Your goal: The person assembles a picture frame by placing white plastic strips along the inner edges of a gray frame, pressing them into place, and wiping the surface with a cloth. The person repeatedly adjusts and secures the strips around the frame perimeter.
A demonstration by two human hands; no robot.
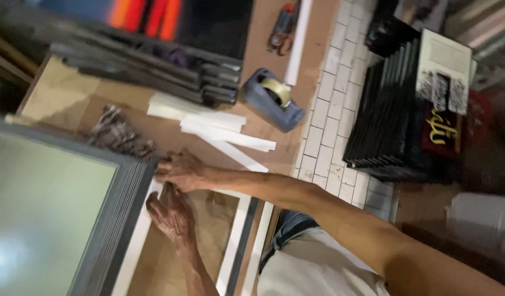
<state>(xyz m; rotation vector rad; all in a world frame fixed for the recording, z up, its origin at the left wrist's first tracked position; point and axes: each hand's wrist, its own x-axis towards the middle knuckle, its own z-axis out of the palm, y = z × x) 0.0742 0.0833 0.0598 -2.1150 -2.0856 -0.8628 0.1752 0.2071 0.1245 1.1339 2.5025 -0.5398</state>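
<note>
Hands (173, 192) on ribbed grey frame (118, 219)

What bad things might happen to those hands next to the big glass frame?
Both hands press at the corner where the grey frame meets a white strip. The left hand and right hand sit close to the frame's edge, so fingers might get pinched. The glass pane could crack if pushed hard. The loose white strips nearby might get knocked off the board by the right arm.
</note>
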